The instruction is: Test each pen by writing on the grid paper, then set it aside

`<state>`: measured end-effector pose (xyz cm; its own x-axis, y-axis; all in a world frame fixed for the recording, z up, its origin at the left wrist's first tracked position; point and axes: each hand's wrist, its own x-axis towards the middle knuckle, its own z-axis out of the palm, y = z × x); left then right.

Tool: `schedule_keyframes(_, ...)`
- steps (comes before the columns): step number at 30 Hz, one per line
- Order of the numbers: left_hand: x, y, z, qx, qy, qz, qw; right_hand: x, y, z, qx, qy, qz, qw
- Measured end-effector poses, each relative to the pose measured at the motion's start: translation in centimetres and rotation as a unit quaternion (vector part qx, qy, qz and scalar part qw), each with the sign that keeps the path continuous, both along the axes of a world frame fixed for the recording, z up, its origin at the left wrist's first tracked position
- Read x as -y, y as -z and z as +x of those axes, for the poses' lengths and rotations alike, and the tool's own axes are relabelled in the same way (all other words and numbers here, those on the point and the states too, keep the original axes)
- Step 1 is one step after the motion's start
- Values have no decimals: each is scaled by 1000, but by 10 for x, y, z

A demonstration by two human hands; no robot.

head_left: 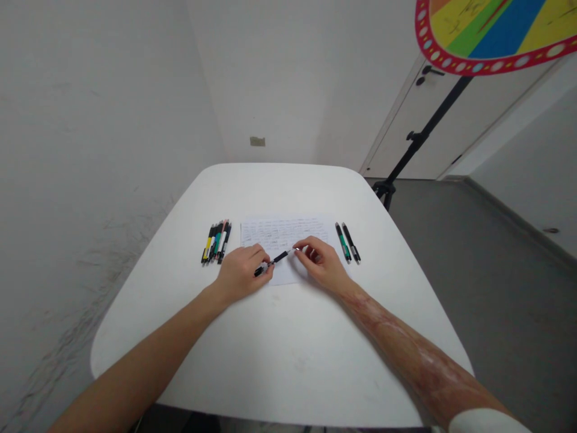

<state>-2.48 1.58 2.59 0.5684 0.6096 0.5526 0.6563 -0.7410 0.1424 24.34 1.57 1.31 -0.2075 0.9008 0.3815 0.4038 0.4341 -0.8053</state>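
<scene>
A black and white pen point(280, 257) is held slantwise over a sheet of paper point(288, 279) covered with lines of handwriting. The fingers of my left hand point(246, 272) close on its lower-left end. At the upper-right end, which looks pale, the thumb and fingertips of my right hand point(323, 264) pinch together. Whether that pale end is part of the pen's body or a separate piece is too small to make out. Both hands rest low over the lower part of the sheet.
Left of the paper lies a bunch of several pens point(216, 242) in mixed colours. To its right are a green and black pen point(343, 243) and a black pen point(351, 243). The white table point(288, 355) has rounded corners. A colourful wheel point(491, 36) on a black stand point(419, 139) is beyond it.
</scene>
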Motion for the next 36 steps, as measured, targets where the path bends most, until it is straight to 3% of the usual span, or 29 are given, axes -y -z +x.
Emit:
schedule_keyframes(8,-1,0,1,-13,32,30,999,2,-1,0,11,-66,-36,997)
schedule_keyframes(15,0,-3,2,-12,17,24,1000,1,0,0,20,-48,-19,998)
schedule_keyframes(18,-1,-4,-2,-21,16,22,999,-1,5,1,4,-12,-13,1000)
schedule_keyframes(23,-6,-5,-15,-53,-11,-8,998,-8,17,4,-52,117,1,992)
schedule_keyframes(28,-8,-9,-19,-99,-101,-64,988,-14,23,8,-85,202,20,976)
schedule_keyframes(31,-7,-11,-15,-115,-177,-123,970,-13,21,8,-89,184,16,979)
schedule_keyframes(36,-7,-12,-9,-115,-223,-167,953,-8,13,4,-62,59,-3,996)
